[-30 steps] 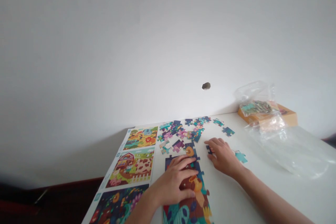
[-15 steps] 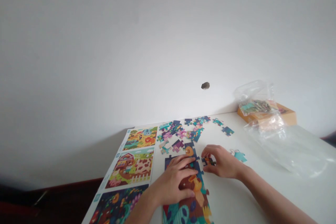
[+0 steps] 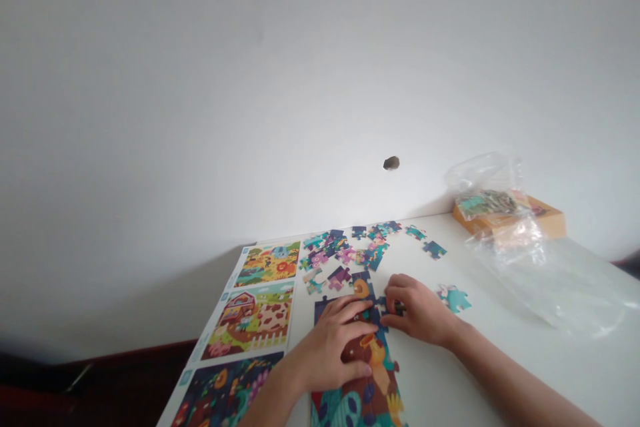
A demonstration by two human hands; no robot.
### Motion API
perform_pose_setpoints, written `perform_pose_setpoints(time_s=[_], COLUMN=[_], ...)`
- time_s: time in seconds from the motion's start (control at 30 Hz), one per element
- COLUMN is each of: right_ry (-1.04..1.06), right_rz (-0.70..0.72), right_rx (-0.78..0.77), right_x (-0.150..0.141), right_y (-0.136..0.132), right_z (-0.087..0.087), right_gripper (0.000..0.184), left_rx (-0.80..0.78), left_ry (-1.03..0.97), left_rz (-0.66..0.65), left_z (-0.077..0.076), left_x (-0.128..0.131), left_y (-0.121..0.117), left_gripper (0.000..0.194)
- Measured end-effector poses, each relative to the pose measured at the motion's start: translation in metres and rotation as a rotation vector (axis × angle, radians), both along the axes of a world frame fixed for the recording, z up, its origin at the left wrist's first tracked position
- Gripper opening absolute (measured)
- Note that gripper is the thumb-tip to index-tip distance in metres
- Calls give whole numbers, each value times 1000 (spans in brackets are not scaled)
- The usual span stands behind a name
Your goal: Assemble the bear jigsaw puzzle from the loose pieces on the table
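Observation:
My left hand (image 3: 336, 345) lies flat with spread fingers on a partly joined jigsaw puzzle (image 3: 373, 383), dark blue, brown and teal, with a bear on it. At the puzzle's right edge, my right hand (image 3: 417, 310) pinches a dark puzzle piece (image 3: 399, 307), mostly covered by the fingers. The piece's left side meets the puzzle's edge; whether it is locked in I cannot tell. A teal puzzle piece (image 3: 457, 299) lies on the table just behind my right hand. Beyond the puzzle spreads a heap of loose pieces (image 3: 340, 250).
To the left lies a picture sheet (image 3: 253, 313) with several printed scenes. A yellow box (image 3: 553, 221) with a clear plastic bag (image 3: 487, 203) of pieces on it stands at the back right. The white wall (image 3: 300, 113) has a hole (image 3: 391, 163).
My right hand has picked the dark piece off the table and carried it left to the puzzle's right edge. My left hand has stayed in place.

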State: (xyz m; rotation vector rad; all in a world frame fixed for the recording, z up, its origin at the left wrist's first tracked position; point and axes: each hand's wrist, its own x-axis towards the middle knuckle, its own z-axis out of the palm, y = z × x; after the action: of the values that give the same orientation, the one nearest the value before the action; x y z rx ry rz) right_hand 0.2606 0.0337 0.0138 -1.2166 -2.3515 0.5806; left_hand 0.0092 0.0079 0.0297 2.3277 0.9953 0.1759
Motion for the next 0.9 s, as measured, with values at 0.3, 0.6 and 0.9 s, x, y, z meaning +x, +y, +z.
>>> perform_pose_setpoints(time_s=[0.3, 0.6, 0.9], right_ry=[83, 52, 42], right_rz=[4, -5, 2], right_rx=[25, 49, 65], right_x=[-3, -2, -2], right_y=[5, 6, 5], right_z=[-15, -12, -12], right_gripper=[15, 16, 18], left_rx=[4, 6, 17], left_ry=[10, -18, -53], left_rz=[0, -2, -8], left_z=[9, 10, 9], left_x=[2, -1, -1], left_y=[-2, -2, -2], left_gripper=[65, 62, 54])
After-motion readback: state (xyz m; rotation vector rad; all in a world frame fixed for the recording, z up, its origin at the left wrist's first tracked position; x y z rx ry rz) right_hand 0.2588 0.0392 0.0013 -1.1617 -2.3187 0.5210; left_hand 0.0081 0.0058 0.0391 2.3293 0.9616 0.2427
